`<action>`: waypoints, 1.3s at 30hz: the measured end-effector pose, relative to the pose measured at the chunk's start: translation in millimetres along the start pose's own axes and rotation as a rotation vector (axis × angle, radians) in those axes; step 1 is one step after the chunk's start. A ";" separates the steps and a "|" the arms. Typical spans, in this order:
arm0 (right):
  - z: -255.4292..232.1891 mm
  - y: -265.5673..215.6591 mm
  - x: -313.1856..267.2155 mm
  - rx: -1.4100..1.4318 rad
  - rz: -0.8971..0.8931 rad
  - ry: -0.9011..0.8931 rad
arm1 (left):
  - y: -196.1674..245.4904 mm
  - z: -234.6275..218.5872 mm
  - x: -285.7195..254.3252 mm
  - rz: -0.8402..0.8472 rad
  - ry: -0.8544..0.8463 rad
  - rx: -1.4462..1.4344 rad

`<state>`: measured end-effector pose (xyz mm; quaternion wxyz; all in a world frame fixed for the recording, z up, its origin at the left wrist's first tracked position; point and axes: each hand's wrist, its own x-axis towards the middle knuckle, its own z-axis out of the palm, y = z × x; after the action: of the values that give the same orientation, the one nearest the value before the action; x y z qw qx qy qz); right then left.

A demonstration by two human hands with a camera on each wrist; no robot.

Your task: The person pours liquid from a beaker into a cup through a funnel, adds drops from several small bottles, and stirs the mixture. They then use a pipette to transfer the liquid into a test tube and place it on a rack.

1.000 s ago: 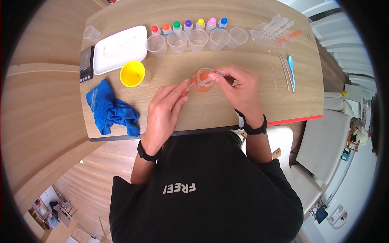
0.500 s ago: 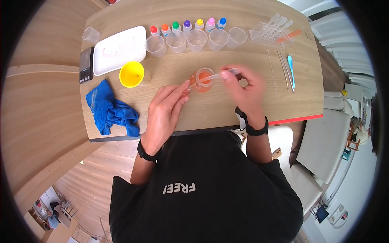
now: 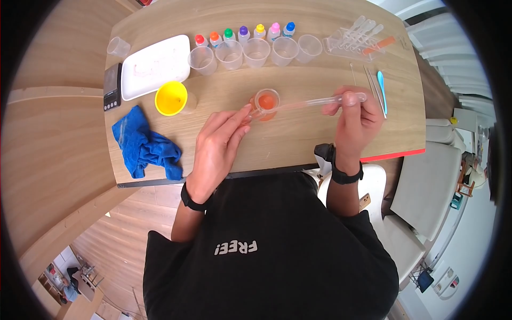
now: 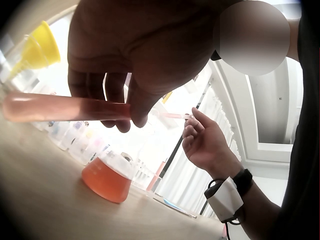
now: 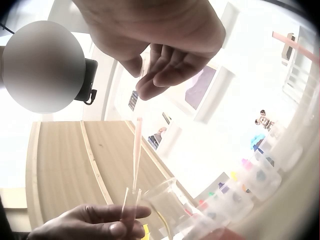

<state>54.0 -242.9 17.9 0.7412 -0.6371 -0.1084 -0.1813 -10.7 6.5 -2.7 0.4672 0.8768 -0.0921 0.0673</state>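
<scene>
My left hand (image 3: 216,141) pinches a test tube (image 4: 65,107) with pink-orange liquid in it, close to the tube's mouth. Thumb and fingers of my right hand (image 3: 356,117) hold a clear plastic dropper (image 3: 314,102) by its bulb end. The dropper's thin stem, tinted pink in the right wrist view, points at the mouth of the tube, its tip right at the opening. A conical flask (image 4: 107,180) of orange-red liquid stands on the table just beyond the left fingertips; from the head view its round mouth lies under the dropper's line.
Clear cups (image 3: 256,52) stand in a row before several color-capped bottles (image 3: 244,34). At left are a white tray (image 3: 160,66), a scale (image 3: 112,88), a yellow funnel (image 3: 172,98) and a blue cloth (image 3: 144,141). A tube rack (image 3: 352,49) and a blue-handled tool (image 3: 381,85) lie right.
My right hand has moved to the right, away from the left, drawing the dropper back so that its full stem shows. My left hand has stayed in place with the test tube.
</scene>
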 end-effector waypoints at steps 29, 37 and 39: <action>36.3 25.6 -0.6 -0.453 -0.013 -0.400 | -2.2 -5.9 -6.5 -0.039 0.061 -0.092; 35.4 28.8 -3.3 -0.440 0.027 -0.371 | -0.8 -7.9 -7.2 -0.045 0.037 -0.047; 35.4 26.9 -4.0 -0.393 0.056 -0.341 | -1.0 -8.9 -6.9 -0.037 0.028 -0.031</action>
<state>63.8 -204.2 -2.2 0.5788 -0.7931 -0.1770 -0.0684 -17.5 15.1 0.0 0.4830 0.8700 -0.0702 0.0695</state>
